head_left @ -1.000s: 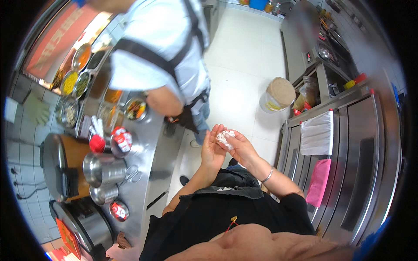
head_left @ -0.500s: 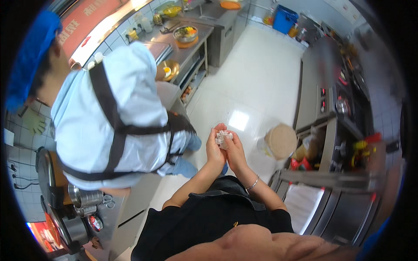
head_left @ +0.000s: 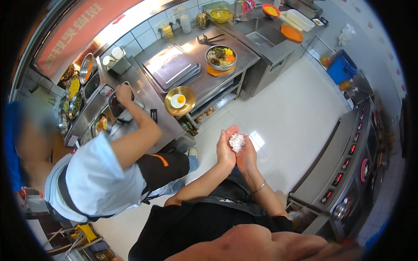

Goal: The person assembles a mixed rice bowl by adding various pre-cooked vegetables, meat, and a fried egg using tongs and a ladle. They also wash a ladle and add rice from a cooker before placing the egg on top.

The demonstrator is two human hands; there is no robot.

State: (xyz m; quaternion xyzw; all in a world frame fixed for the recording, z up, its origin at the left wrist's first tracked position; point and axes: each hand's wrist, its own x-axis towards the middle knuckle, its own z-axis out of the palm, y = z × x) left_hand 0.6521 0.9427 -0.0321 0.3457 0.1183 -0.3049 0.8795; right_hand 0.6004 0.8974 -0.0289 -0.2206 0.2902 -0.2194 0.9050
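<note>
The white clump is sitting between the left hand and the right hand, which are pressing together at their edges, cupping it. Beyond, a fried egg is lying in a gold bowl; farther left, a co-worker's hand is reaching over a container.

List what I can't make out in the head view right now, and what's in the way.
Underside of the white clump: head view, hidden by the cupped left hand and right hand.
Whatever the co-worker's hand may grip: head view, hidden by that hand above the metal tin.
Number of eggs: head view, partly covered by the table.
Items beyond the stove: head view, blurred and cut off by the dark rim.
</note>
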